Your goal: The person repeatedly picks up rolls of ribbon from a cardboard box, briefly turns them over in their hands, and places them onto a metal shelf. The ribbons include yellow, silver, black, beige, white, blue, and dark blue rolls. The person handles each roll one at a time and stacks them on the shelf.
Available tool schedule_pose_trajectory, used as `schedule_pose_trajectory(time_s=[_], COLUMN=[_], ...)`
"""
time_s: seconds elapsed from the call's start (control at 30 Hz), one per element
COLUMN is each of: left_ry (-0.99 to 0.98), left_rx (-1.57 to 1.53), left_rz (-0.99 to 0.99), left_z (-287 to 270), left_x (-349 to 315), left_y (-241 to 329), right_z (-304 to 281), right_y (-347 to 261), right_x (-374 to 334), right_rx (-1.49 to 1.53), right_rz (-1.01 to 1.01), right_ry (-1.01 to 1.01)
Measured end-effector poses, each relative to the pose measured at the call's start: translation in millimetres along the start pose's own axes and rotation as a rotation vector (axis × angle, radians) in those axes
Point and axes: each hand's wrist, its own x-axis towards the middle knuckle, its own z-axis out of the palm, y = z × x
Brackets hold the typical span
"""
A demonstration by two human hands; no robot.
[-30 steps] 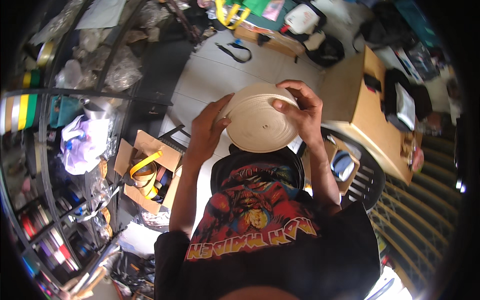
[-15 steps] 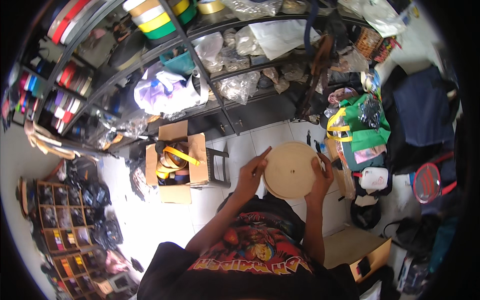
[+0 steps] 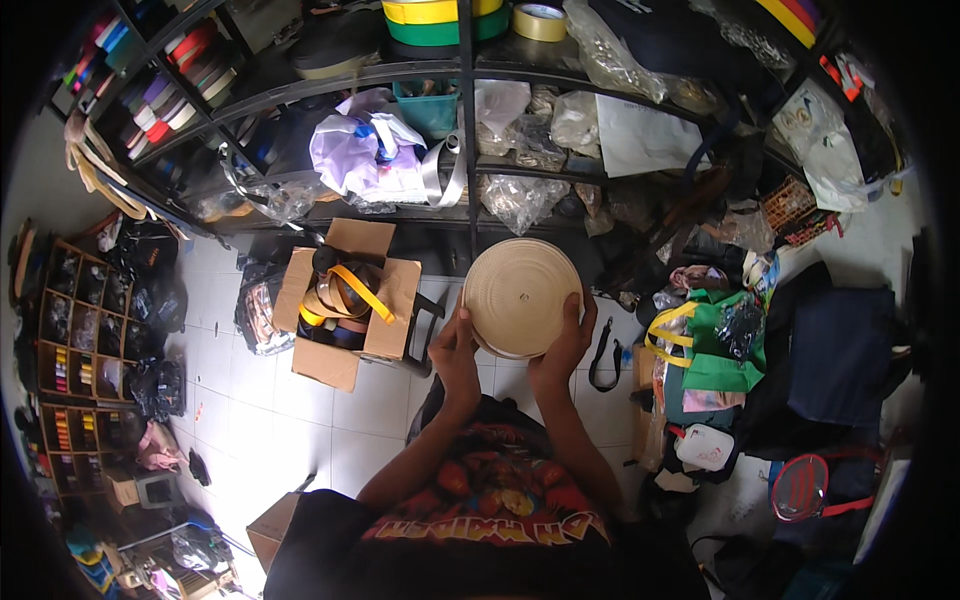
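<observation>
A wide, flat roll of beige webbing [image 3: 520,280], wound in tight rings around a small centre hole, is held up in front of me. My left hand [image 3: 456,362] grips its lower left edge, thumb pointing up along the rim. On the lower right side my right hand [image 3: 562,348] clasps the roll, its thumb lying over the flat face and the fingers behind the edge. The fingers under the roll are partly hidden. Left of my hands an open cardboard box [image 3: 335,365] holds several more rolled straps, one of them yellow.
Ahead stands a black shelf rack [image 3: 545,75] with plastic bags, a teal basket [image 3: 428,108] and coloured strap rolls. A dark stool [image 3: 425,330] is beside the box. At right lie a green bag [image 3: 725,365] and a black strap [image 3: 603,360] on the tiled floor.
The roll has moved left and forward, toward the shelves. My left hand has shifted from its upper left edge to its lower left; the right hand keeps its hold. The view has turned.
</observation>
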Motion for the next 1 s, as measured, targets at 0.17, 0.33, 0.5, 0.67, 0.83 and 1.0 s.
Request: schedule_pose_trajectory(time_s=[0.17, 0.33, 0.5, 0.67, 0.83, 1.0], left_ry=[-0.001, 0.034, 0.099, 0.124, 0.068, 0.236], left_rx=[-0.138, -0.105, -0.104, 0.018, 0.033, 0.748], left_rz=[0.114, 0.384, 0.628, 0.761, 0.591, 0.816], left_z=[4.4, -9.4, -26.7, -17.3, -20.7, -14.1], left_x=[52.3, 133.8, 256.5, 389.7, 459.8, 470.1], left_y=[60.3, 141.6, 238.9, 311.5, 308.9, 310.8], right_z=[64.1, 161.8, 267.5, 309.7, 298.4, 308.7], right_y=[30.6, 38.2, 5.6, 18.5, 54.6, 56.7], right_x=[17.3, 34.4, 63.9, 93.4, 116.3, 135.8], right_rx=[-0.106, -0.156, -0.367, -0.479, -0.488, -0.523], right_rz=[-0.061, -0.156, -0.223, -0.291, -0.182, -0.231], right_ry=[-0.133, -0.553, -0.951, -0.923, -0.85, -0.773])
